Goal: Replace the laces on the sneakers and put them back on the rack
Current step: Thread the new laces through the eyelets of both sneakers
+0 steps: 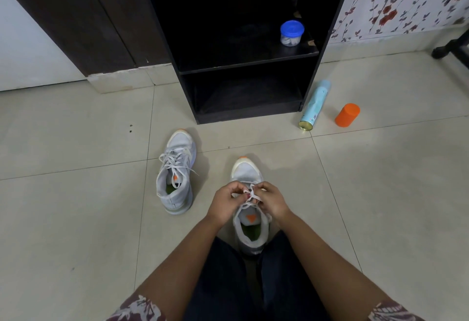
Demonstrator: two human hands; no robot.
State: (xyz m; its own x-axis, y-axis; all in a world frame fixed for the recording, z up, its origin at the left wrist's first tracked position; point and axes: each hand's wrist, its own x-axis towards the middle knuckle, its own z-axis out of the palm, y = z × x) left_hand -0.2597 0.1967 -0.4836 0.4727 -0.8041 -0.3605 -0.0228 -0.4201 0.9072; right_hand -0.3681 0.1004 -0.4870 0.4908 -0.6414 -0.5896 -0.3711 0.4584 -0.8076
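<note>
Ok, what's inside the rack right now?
A blue-lidded jar sits on the middle shelf of the rack, toward the right. The bottom shelf looks bare; the top shelf is cut off by the frame.

We see dim, even indoor light on the pale floor [76,193]. The left sneaker [175,176] casts a soft shadow rightward, the rack [314,72] interior goes nearly black, and straight lines bend near the edges.

Sneakers [175,173] are grey matt mesh cloth, and the laces [250,195] are flat pale woven cloth. Rack [253,115] is dark matt wood-look board; floor [76,219] is smooth light tile with a slight sheen. Jar [290,39] is clear plastic with a glossy blue lid [291,27]; can [314,103] is glossy and printed with a metal rim; cap [347,115] is smooth orange plastic.
</note>
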